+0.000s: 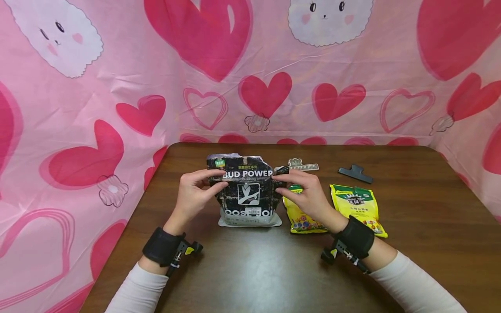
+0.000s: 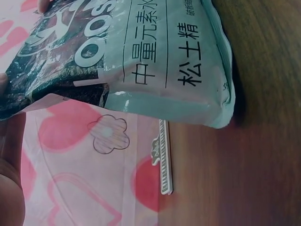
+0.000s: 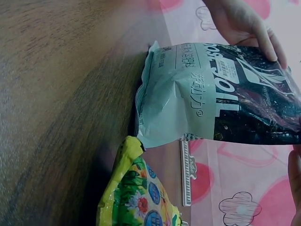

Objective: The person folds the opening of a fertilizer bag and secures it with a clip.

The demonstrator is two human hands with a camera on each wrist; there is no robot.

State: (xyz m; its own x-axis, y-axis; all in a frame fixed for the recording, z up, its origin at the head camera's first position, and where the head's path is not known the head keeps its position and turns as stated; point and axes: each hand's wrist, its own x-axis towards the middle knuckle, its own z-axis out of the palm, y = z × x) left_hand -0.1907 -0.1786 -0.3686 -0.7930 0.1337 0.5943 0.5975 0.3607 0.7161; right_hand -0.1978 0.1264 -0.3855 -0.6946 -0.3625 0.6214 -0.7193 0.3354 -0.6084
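Soil bag (image 1: 245, 191) upright, torn top up

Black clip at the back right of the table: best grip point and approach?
Judging by its pose, take the black clip from above, pinching across its long bar. It lies flat on the table with its tab raised, apart from the yellow bag, so nothing blocks the right hand.
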